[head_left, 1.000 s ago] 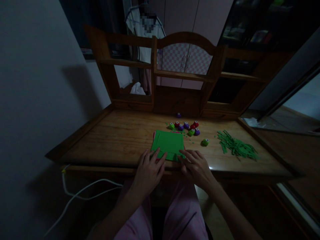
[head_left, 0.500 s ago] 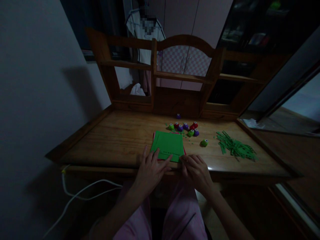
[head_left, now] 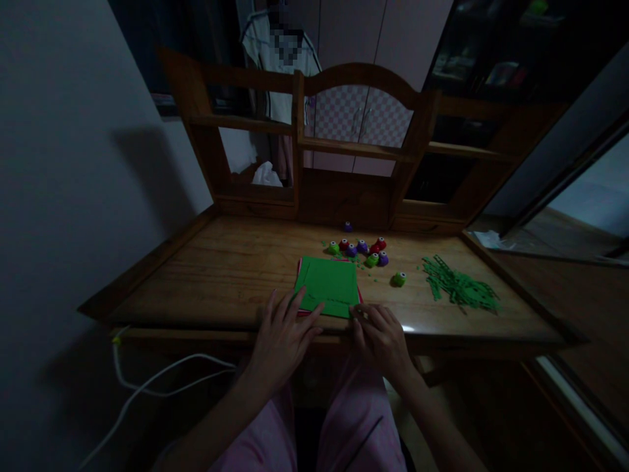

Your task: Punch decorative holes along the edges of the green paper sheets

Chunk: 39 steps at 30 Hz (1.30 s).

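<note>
A square green sheet (head_left: 330, 282) lies on the wooden desk, with red edges of another sheet showing beneath it. Dark marks run along its near edge. My left hand (head_left: 282, 331) rests with fingers spread, its fingertips on the sheet's left and near edges. At the near right corner, my right hand (head_left: 381, 334) has its fingers bent together; whatever they pinch is too small and dark to make out. Several small punches in green (head_left: 400, 279), red (head_left: 380, 245) and purple (head_left: 348, 227) sit behind and to the right of the sheet, among tiny green bits.
A heap of cut green paper strips (head_left: 462, 285) lies on the right part of the desk (head_left: 206, 275). A wooden shelf frame (head_left: 354, 149) stands along the back edge. A white cable (head_left: 162, 387) hangs at the lower left.
My left hand has slid slightly left and spread toward the sheet's left edge. My right hand stays at the near right corner. The whole view has shifted a little.
</note>
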Each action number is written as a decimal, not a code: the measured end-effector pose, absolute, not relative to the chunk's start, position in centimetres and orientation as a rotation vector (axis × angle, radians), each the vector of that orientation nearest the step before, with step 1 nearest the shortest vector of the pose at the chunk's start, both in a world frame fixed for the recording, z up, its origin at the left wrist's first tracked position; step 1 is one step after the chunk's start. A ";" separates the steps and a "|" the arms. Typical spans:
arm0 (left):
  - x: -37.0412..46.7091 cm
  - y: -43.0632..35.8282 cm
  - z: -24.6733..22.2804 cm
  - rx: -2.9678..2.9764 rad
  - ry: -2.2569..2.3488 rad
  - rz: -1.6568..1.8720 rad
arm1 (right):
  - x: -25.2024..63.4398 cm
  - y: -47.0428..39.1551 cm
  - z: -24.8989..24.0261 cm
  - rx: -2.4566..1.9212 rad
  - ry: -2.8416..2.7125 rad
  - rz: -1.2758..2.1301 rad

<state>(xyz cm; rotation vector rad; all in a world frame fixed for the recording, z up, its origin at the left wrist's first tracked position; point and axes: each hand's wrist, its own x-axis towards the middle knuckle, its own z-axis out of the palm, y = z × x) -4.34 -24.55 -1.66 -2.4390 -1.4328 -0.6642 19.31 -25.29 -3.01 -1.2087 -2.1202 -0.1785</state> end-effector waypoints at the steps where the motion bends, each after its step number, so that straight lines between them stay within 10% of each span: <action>1: -4.7 -24.5 -1.7 -2.435 -1.441 -0.665 | 19.3 -25.3 -3.1 -1.211 -2.115 -0.177; 39: -6.7 -24.5 -3.6 -2.268 -1.564 -0.758 | 13.9 -23.5 -0.5 -1.153 -2.283 -0.213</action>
